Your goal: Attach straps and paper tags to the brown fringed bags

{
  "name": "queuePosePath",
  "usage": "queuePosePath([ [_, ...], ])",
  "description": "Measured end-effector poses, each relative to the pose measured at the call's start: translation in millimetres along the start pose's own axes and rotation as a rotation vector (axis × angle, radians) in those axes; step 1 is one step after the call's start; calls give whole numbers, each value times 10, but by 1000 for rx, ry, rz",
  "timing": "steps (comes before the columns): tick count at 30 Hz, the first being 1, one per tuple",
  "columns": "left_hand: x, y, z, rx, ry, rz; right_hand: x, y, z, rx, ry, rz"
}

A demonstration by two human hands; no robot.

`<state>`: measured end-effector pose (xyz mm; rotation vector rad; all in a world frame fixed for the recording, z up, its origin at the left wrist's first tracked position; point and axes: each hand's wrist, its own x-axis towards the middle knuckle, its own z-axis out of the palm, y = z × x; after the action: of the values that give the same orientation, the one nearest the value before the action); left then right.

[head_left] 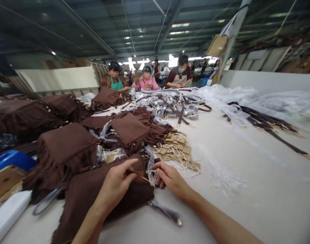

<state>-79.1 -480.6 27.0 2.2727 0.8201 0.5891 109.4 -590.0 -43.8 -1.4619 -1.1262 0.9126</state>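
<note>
A dark brown fringed bag [106,189] lies on the table in front of me. Over its right part, my left hand [118,179] has its index finger raised and its thumb against a brown paper tag [139,175]; its other fingers are hidden. White string [152,177] runs at the tag's right, pinched in the fingers of my right hand [168,176] beside the bag's right end. A plastic-wrapped strap piece [149,157] stands up behind the string. From the bag's lower right corner, another wrapped piece with a metal end [166,211] lies on the table.
Beyond my hands is a pile of brown paper tags with strings [179,150]. More fringed bags [68,144] crowd the left. Wrapped straps [160,110] fill the far middle; loose straps [269,122] and plastic sheeting [276,98] lie right. Several people [179,74] are across the table.
</note>
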Motion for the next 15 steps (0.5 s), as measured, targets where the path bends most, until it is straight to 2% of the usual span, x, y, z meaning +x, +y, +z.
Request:
queuePosePath([
  [4, -172, -219, -545, 42, 223, -64, 31, 53, -32, -184, -80, -78],
  [6, -309, -282, -672, 59, 305, -84, 33, 56, -18, -188, -106, -63],
  [8, -438, -285, -674, 49, 312, -67, 29, 53, 3, -175, -107, -26],
  [11, -575, -237, -577, -38, 192, 27, 21, 53, 18, -187, -59, 2],
  [13, -645, -227, -541, -99, 230, 62, 5, 68, 13, -196, -15, 21],
  [15, -724, -258, -546, -142, 285, 40, -34, 95, 7, -234, 39, 23],
])
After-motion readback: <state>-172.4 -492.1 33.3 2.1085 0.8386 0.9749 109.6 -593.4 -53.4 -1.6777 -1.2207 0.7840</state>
